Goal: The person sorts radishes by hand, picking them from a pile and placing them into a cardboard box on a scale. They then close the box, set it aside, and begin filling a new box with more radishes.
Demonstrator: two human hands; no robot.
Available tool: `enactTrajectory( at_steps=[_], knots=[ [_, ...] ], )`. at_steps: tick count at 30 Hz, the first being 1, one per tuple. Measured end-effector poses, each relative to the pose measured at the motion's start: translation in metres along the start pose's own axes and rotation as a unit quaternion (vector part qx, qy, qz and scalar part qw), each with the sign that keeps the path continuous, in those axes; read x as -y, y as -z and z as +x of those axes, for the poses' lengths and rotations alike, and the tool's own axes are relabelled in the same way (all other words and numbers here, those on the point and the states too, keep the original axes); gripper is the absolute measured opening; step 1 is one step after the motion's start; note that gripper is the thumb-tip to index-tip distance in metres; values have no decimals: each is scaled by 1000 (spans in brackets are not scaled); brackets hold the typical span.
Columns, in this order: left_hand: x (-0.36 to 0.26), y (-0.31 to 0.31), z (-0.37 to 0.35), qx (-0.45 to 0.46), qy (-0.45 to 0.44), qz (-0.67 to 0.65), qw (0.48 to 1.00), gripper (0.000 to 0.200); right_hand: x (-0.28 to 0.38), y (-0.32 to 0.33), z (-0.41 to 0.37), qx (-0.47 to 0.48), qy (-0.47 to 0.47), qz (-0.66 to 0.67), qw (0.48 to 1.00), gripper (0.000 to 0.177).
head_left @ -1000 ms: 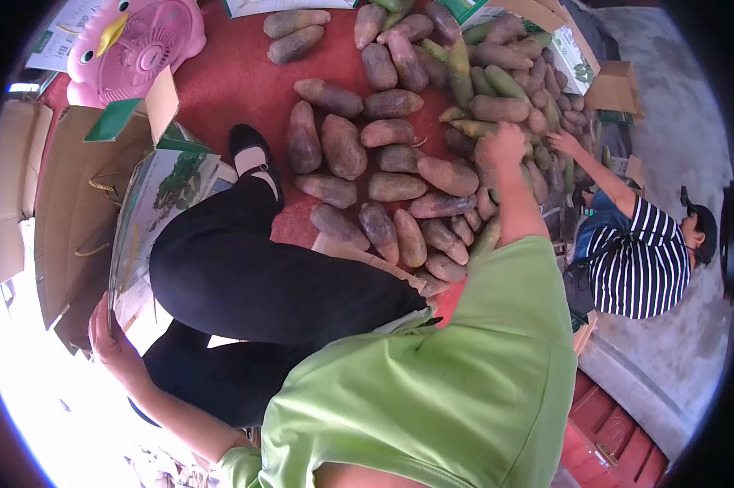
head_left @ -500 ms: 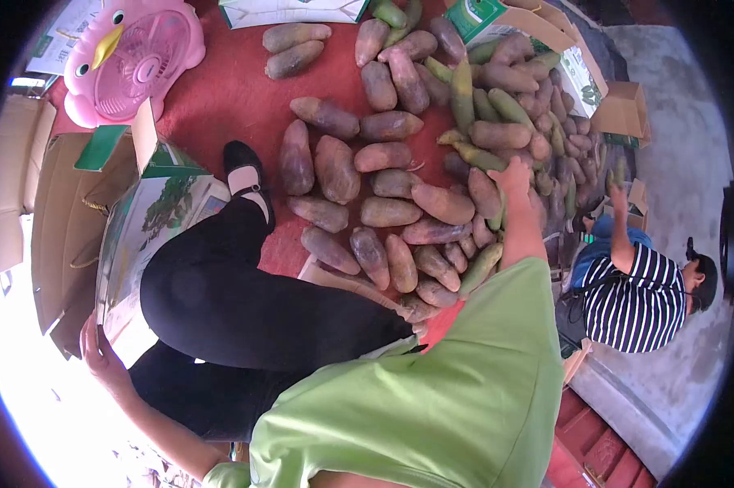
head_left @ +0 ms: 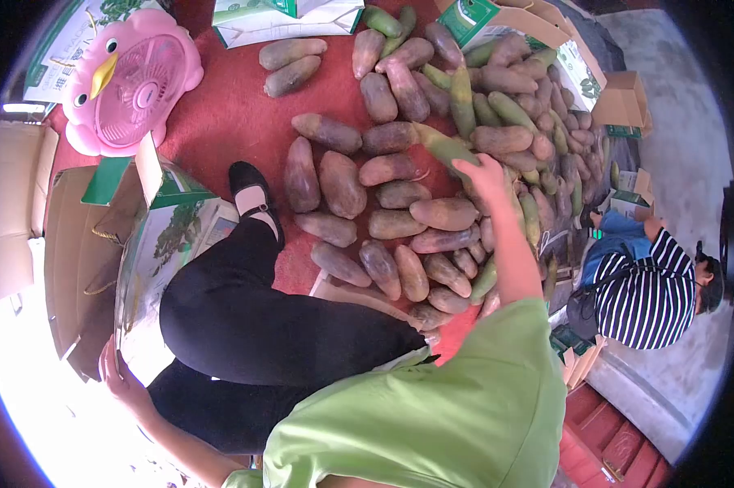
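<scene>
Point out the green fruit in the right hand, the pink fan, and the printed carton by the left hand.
green fruit (head_left: pixel 442 146), head view, middle of its body.
pink fan (head_left: pixel 135 80), head view, centre of its round grille.
printed carton (head_left: pixel 172 236), head view, its printed side panel.

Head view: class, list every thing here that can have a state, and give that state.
right hand, closed around the long green fruit.
long green fruit, held at one end.
left hand, gripping the printed carton's edge.
printed carton, flaps open.
pink fan, lying flat on the red mat; running or not, cannot tell.
green carton, open.
</scene>
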State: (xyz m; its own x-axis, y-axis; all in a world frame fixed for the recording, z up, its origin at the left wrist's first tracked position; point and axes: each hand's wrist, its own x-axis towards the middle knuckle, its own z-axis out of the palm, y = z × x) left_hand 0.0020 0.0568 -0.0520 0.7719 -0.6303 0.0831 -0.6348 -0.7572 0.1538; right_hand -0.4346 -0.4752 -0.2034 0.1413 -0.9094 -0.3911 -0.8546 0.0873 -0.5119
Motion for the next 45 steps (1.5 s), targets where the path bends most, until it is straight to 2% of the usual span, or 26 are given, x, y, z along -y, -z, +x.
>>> enactTrajectory(
  at_steps=[4,6,7,9,11,12,15,17,19,21,23,25,27,28,29,31,32,33,35,39,43,45],
  knots=[
    [-15,5,2,7,4,-2,1000,27,21,-62,31,-60,9,-28,998,65],
    [-20,6,2,9,12,0,1000,28,43,-90,37,-77,-66,-81,992,62],
    [-21,6,1,7,8,11,1000,30,49,-101,34,-78,-67,-80,991,62],
    [-21,5,2,4,2,18,1000,31,66,-116,21,-60,4,59,996,60],
    [-19,6,2,11,12,-12,1000,33,102,-116,2,-11,15,-49,999,59],
    [-19,8,1,13,9,-11,1000,33,111,-119,-2,31,36,-35,998,60],
    [-15,7,1,22,8,-21,999,33,116,-130,-2,26,21,39,999,61],
    [-11,6,-1,24,25,-3,999,33,86,-135,22,-61,40,64,995,62],
    [-20,8,0,19,20,-11,1000,33,89,-96,25,-83,-15,86,993,63],
    [-22,8,2,15,15,-19,1000,33,60,-80,58,-193,-47,59,978,64],
    [-20,8,1,11,11,-23,1000,31,60,-56,69,-217,-96,6,971,64],
    [-17,7,1,11,16,-22,1000,30,56,-56,80,-209,-107,-32,971,64],
    [-18,7,2,11,21,-21,1000,30,66,-64,78,-165,-85,-97,978,63],
    [-20,8,1,16,31,-11,999,29,69,-70,73,-176,-46,-111,977,61],
    [-21,9,2,21,41,-2,999,29,78,-69,62,-177,-46,-110,977,61],
    [-20,8,2,21,37,-6,999,29,95,-62,44,-61,47,-116,990,57],
    [-20,9,2,22,34,-9,999,28,91,-66,47,-21,58,-113,992,54],
    [-20,10,2,21,33,-8,999,28,87,-70,48,-21,58,-111,992,54],
    [-21,9,2,24,52,-8,998,29,82,-77,50,-59,38,32,997,54],
    [-13,8,0,27,38,-11,999,30,83,-65,92,-201,-3,28,979,63],
    [-16,8,1,16,28,-20,999,30,101,-56,118,-218,-68,-45,972,62],
    [-22,8,4,15,25,-23,999,31,109,-68,117,-94,-9,-129,987,60]
  ],
)
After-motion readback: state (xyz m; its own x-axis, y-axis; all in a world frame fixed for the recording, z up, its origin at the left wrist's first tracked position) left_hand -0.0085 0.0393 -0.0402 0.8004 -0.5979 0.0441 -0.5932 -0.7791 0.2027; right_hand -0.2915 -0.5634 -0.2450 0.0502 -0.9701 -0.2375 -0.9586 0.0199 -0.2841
